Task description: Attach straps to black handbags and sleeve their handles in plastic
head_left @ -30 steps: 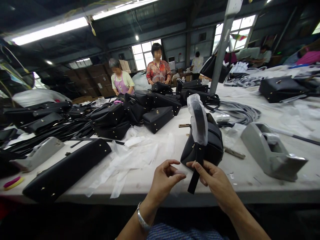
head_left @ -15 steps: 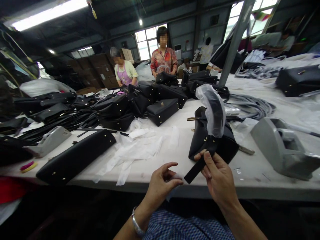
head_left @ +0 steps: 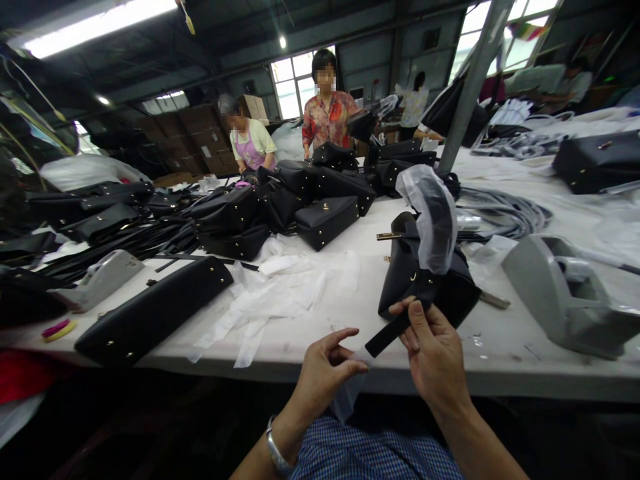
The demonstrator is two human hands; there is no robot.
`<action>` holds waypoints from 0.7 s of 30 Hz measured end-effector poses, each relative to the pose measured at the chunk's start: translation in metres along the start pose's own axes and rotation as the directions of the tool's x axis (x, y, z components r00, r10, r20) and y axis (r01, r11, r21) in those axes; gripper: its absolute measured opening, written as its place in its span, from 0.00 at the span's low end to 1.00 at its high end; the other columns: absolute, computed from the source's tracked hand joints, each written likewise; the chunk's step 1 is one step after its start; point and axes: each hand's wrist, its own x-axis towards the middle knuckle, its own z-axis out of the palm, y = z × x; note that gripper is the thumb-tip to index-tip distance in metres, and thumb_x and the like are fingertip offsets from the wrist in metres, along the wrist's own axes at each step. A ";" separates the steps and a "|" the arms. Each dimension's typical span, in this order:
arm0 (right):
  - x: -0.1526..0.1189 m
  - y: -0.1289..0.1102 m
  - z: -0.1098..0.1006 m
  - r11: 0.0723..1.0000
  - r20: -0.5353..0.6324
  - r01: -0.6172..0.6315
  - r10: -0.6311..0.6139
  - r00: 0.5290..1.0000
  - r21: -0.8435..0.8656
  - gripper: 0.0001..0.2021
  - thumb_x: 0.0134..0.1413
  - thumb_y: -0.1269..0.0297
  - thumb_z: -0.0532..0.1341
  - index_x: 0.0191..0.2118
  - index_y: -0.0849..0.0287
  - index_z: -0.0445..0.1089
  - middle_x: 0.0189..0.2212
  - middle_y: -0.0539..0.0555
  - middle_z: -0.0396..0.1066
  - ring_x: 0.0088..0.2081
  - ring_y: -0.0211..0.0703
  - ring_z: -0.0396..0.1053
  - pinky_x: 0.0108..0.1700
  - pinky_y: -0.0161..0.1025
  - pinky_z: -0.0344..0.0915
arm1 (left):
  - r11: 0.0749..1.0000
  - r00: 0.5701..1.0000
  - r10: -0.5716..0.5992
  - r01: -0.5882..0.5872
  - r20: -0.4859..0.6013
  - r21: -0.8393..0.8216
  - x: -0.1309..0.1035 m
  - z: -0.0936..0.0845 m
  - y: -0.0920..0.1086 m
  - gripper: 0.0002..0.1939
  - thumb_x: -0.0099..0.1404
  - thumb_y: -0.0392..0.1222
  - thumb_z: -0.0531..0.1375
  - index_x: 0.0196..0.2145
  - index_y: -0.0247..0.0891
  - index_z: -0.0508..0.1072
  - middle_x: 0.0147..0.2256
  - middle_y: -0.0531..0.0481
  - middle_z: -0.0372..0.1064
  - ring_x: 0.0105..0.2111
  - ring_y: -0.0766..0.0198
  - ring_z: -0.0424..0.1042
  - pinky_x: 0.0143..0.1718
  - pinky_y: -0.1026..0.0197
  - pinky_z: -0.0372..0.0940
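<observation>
A small black handbag (head_left: 453, 293) stands on the white table (head_left: 310, 343) in front of me, its handle wrapped in clear plastic film (head_left: 434, 217). My right hand (head_left: 434, 357) pinches the bag's loose black strap (head_left: 387, 335) near the table's front edge. My left hand (head_left: 327, 373) is just left of the strap's free end, thumb and fingers pinched on a thin clear piece of film (head_left: 347, 397) that hangs below the table edge.
Grey tape dispensers stand at right (head_left: 565, 300) and left (head_left: 103, 277). A long black bag (head_left: 155, 310) lies at front left, white wrapping sheets (head_left: 280, 293) in the middle, a heap of black bags (head_left: 280, 207) behind. Two people (head_left: 327, 117) work across the table.
The strap's free end has swung from hanging down to pointing left and up. My left hand dropped slightly with a piece of film now hanging from it. The view shifted left.
</observation>
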 end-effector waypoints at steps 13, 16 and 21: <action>0.002 0.006 -0.002 0.999 0.008 0.018 -0.018 1.000 0.044 0.10 0.58 0.56 0.66 0.35 0.57 0.74 0.31 0.53 0.76 0.19 0.27 0.48 0.19 0.31 0.47 | 1.000 0.999 -0.031 0.031 0.033 -0.001 0.000 0.005 -0.002 0.29 0.50 0.33 0.69 0.52 0.36 0.76 0.27 0.51 0.79 0.29 0.62 0.77 0.33 0.66 0.68; 0.003 0.009 -0.003 0.998 0.008 0.026 -0.027 1.000 0.055 0.10 0.58 0.56 0.66 0.34 0.58 0.74 0.31 0.53 0.77 0.18 0.26 0.48 0.19 0.30 0.47 | 0.999 0.997 -0.042 0.044 0.061 -0.028 0.000 0.005 -0.003 0.29 0.50 0.33 0.70 0.52 0.35 0.75 0.26 0.51 0.78 0.27 0.64 0.76 0.31 0.67 0.67; 0.003 0.010 -0.006 0.998 0.019 0.018 -0.019 1.000 0.061 0.10 0.58 0.56 0.66 0.35 0.58 0.74 0.31 0.53 0.77 0.18 0.26 0.48 0.19 0.28 0.47 | 0.993 0.995 -0.069 0.075 0.072 -0.094 0.000 0.005 -0.005 0.30 0.50 0.33 0.70 0.53 0.35 0.75 0.26 0.51 0.78 0.26 0.66 0.74 0.30 0.67 0.66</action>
